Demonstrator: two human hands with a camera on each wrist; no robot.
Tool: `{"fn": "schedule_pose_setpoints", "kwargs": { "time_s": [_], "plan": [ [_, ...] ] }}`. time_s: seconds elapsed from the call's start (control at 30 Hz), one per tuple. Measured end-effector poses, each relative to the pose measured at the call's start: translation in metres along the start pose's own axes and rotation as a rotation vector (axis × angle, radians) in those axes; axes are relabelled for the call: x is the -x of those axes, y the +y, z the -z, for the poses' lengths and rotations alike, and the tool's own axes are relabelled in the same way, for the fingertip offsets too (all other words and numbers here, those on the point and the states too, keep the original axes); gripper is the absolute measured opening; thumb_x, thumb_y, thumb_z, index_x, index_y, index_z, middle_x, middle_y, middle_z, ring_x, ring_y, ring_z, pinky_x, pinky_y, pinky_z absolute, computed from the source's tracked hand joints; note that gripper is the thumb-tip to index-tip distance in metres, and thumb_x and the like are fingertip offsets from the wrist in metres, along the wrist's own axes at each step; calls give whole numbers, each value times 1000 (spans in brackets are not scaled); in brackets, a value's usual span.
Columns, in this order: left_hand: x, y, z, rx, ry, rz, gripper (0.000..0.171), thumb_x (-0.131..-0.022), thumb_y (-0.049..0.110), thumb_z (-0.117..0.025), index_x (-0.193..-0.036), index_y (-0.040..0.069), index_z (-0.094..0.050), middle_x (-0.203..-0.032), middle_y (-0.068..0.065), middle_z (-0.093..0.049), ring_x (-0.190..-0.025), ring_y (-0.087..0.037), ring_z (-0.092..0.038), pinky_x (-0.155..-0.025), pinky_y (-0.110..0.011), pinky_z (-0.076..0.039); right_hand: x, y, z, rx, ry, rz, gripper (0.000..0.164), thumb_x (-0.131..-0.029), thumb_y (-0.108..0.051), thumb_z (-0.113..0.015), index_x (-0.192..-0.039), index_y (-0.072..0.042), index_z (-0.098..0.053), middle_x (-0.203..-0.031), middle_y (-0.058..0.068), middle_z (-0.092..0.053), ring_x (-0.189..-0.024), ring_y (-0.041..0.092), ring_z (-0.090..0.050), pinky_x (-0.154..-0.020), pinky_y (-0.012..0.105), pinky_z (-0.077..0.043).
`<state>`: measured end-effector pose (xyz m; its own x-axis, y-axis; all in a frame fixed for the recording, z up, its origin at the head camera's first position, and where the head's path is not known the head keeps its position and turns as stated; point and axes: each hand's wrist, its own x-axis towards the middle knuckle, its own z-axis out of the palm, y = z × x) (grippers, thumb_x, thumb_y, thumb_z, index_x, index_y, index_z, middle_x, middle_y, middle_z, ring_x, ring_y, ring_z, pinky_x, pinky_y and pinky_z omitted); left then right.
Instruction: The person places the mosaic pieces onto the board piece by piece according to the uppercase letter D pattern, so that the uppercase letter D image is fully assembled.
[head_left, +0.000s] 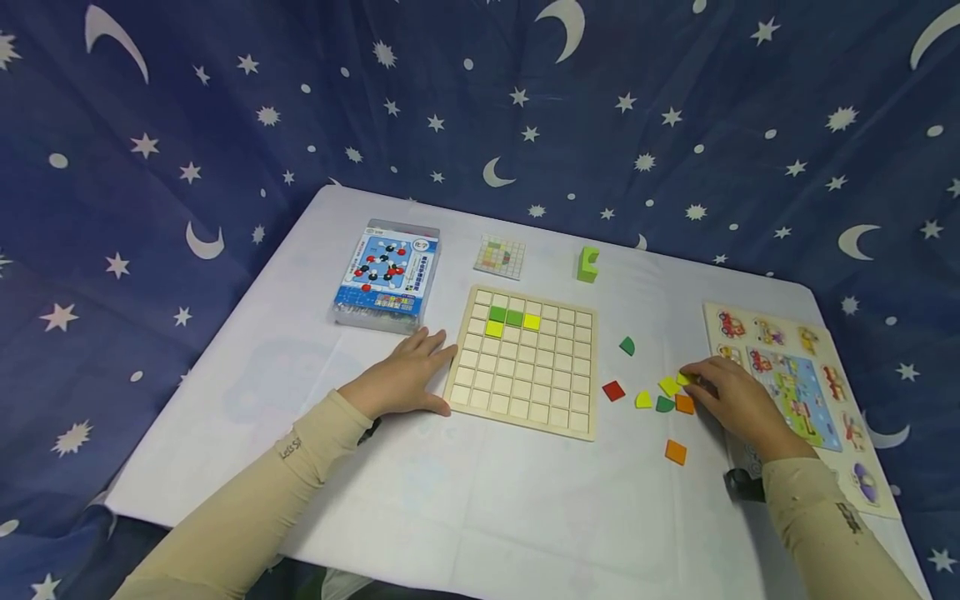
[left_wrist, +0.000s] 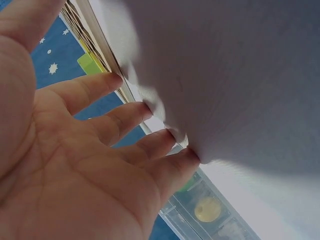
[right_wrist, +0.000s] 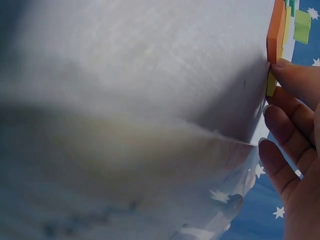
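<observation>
My left hand (head_left: pixel 401 377) rests on the white table with fingers spread, thumb and index fingertip at the left edge of a wooden grid board (head_left: pixel 521 408). Two green square tiles (head_left: pixel 513 317) and two yellow ones (head_left: pixel 532 322) sit in the board's upper left cells. Over on the right, my right hand (head_left: pixel 738 408) pinches a yellow tile (right_wrist: pixel 271 84) between thumb and index finger, low over the table. Beside those fingertips lie another yellow tile (head_left: pixel 669 386), an orange tile (head_left: pixel 684 404), a green quarter-round piece (head_left: pixel 665 404) and a yellow rounded piece (head_left: pixel 643 400).
A red tile (head_left: pixel 613 391), a green quarter-round (head_left: pixel 627 345) and an orange tile (head_left: pixel 676 452) lie loose right of the board. Behind it are a pattern card (head_left: pixel 500 257) and a green block (head_left: pixel 587 264). A boxed molecule kit (head_left: pixel 386 275) stands left, a picture puzzle (head_left: pixel 825 367) right.
</observation>
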<state>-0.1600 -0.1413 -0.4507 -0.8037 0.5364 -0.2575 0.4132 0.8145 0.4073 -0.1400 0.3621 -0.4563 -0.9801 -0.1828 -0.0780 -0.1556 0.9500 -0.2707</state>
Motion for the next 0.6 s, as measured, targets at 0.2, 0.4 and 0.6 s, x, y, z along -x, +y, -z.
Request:
{"fn": "schedule_pose_setpoints", "kwargs": {
  "time_s": [0.2,0.4,0.6],
  "plan": [
    [0,0,-1,1,6,-4,101,-77,50,-81,-155,8,-32,-163,-20,-19,-150,-44,-7,-122,-53,-12,-2,-2,1,-17,23,3,30,-92,-15,-71,-121,-6,-65,-115,15,-62,-105,34,-56,-97,60,-45],
    [1,1,0,-2,12,-8,101,-77,50,-81,-155,7,-34,-162,-20,-20,-150,-44,-8,-121,-53,-13,-13,-16,2,-42,26,19,30,-93,-16,-71,-120,-7,-64,-118,15,-61,-110,35,-55,-98,60,-44],
    [2,1,0,-4,13,-12,101,-77,50,-81,-155,7,-33,-162,-20,-20,-150,-44,-8,-121,-53,-13,-32,-47,0,-55,51,92,28,-92,-15,-71,-119,-9,-65,-116,11,-62,-106,31,-58,-93,54,-50]
  ]
}}
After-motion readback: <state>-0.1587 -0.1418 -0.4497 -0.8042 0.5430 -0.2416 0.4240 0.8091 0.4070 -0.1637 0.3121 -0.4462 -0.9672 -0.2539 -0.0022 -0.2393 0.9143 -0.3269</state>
